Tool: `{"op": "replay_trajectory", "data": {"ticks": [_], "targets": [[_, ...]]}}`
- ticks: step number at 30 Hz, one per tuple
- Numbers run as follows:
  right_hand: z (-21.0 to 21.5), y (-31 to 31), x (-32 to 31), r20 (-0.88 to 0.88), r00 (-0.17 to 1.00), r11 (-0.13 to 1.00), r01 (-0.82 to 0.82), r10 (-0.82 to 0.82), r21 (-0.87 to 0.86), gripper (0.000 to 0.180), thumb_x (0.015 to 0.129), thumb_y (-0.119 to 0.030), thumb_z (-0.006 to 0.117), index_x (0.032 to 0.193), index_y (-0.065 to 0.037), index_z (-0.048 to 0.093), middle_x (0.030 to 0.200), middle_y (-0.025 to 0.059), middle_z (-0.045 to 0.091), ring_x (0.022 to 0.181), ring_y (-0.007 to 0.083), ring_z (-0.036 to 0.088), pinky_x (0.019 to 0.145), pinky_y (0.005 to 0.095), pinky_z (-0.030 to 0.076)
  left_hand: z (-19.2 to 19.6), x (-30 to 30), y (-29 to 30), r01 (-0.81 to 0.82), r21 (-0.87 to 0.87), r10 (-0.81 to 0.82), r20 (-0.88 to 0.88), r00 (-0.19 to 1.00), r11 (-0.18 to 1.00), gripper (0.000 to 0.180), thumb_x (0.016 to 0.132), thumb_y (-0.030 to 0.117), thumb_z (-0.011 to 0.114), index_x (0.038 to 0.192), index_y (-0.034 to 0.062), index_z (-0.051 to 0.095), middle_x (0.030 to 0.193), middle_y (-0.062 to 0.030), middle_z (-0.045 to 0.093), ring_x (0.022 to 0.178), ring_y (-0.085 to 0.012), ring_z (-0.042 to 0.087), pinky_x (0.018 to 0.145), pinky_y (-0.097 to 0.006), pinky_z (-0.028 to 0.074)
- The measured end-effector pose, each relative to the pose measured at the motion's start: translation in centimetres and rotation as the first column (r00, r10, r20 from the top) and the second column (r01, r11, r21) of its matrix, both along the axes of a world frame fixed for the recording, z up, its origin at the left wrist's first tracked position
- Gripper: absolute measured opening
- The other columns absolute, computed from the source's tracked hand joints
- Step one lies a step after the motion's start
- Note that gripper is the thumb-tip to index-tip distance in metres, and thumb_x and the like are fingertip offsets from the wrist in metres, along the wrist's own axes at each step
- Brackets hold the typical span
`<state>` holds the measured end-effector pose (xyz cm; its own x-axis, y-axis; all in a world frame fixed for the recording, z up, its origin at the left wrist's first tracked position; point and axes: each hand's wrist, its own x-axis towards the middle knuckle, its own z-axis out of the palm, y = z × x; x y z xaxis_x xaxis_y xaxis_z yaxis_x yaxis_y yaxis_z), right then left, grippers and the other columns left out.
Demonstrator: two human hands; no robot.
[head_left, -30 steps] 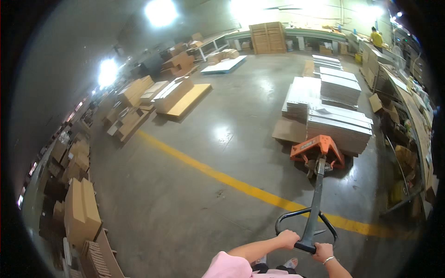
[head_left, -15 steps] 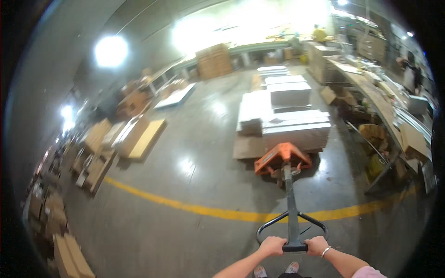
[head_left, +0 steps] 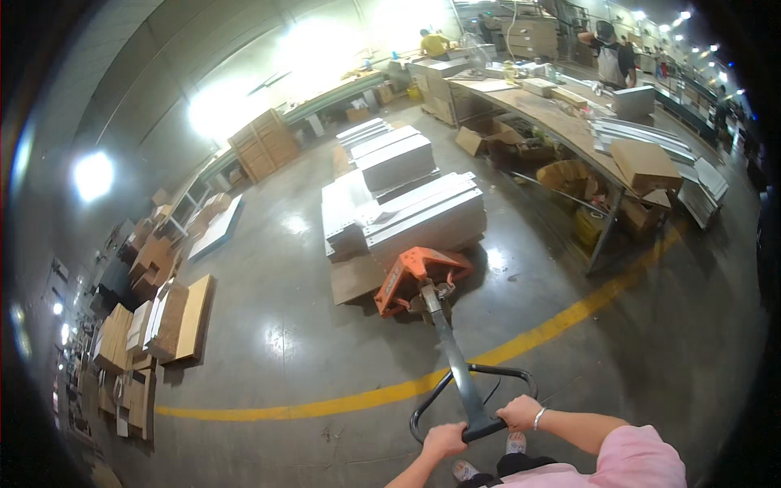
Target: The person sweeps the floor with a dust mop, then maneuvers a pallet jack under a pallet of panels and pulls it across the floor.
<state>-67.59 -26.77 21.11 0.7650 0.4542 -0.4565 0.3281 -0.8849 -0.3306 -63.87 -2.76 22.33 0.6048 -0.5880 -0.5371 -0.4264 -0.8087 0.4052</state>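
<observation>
Both my hands grip the black looped handle (head_left: 486, 429) of an orange pallet jack (head_left: 419, 272). My left hand (head_left: 444, 440) is closed round the left part of its crossbar. Round the right part wraps my right hand (head_left: 519, 412), with a bracelet at the wrist. The grey steering shaft (head_left: 454, 350) slopes from the handle to the jack's body. Beyond the body, stacks of white panels (head_left: 427, 213) lie on a brown board (head_left: 355, 281); the forks are hidden beneath the load.
A yellow floor line (head_left: 325, 407) curves between me and the load. At right stands a long workbench (head_left: 537, 110) with cartons and panels; a person (head_left: 614, 61) is behind it. Stacked boards (head_left: 183, 317) stand on the left. Another person in yellow (head_left: 434, 45) is at the back.
The view has swung to the right, so the load and jack appear further left. The handle and shaft now slant. Both hands keep their hold on the handle.
</observation>
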Motion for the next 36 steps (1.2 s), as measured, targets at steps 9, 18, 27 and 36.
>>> {"op": "replay_trajectory", "data": {"ticks": [9,18,27,36], "targets": [[1.0,-0.7,0.2,0.014,1.0,1.0,0.01,-0.01,0.015,0.018,0.072,-0.02,0.062,0.086,-0.01,0.063,0.079,0.0147,0.067,0.077,0.0328,0.066,0.065,0.0442,0.052,0.0,0.6,-0.8,0.07,0.069,-0.071,0.012,0.997,0.995,0.038,0.072,0.034,0.064,0.105,0.014,0.06,0.095,-0.0143,0.067,0.09,-0.0333,0.064,0.077,-0.046,0.051],[-5.6,-0.1,-2.9,-0.073,0.997,0.999,0.01,-0.013,-0.034,0.021,0.072,-0.02,0.062,0.09,-0.011,0.065,0.082,0.0143,0.069,0.079,0.032,0.068,0.069,0.0439,0.053,-7.2,-2.3,-1.0,0.069,0.096,-0.061,-0.083,0.995,0.993,0.032,0.072,0.025,0.062,0.1,0.01,0.059,0.094,-0.0159,0.066,0.091,-0.0351,0.063,0.077,-0.046,0.051],[4.8,-0.8,3.7,0.075,0.997,0.999,0.018,-0.022,0.052,0.017,0.07,-0.018,0.061,0.084,-0.008,0.063,0.075,0.015,0.067,0.071,0.0329,0.066,0.064,0.044,0.052,3.8,3.6,-0.5,0.088,-0.162,-0.058,0.18,0.982,0.983,0.036,0.068,0.027,0.065,0.098,0.0096,0.06,0.092,-0.0149,0.066,0.088,-0.034,0.064,0.076,-0.045,0.051],[-3.6,0.0,-1.0,-0.069,0.998,1.0,-0.008,0.009,0.009,0.02,0.069,-0.019,0.062,0.085,-0.009,0.064,0.077,0.0141,0.067,0.074,0.0334,0.066,0.066,0.0448,0.052,-4.6,-0.7,-0.5,0.171,0.062,-0.171,-0.014,0.985,0.983,0.032,0.069,0.024,0.064,0.096,0.0075,0.061,0.092,-0.0175,0.066,0.088,-0.0356,0.064,0.077,-0.046,0.051]]}}
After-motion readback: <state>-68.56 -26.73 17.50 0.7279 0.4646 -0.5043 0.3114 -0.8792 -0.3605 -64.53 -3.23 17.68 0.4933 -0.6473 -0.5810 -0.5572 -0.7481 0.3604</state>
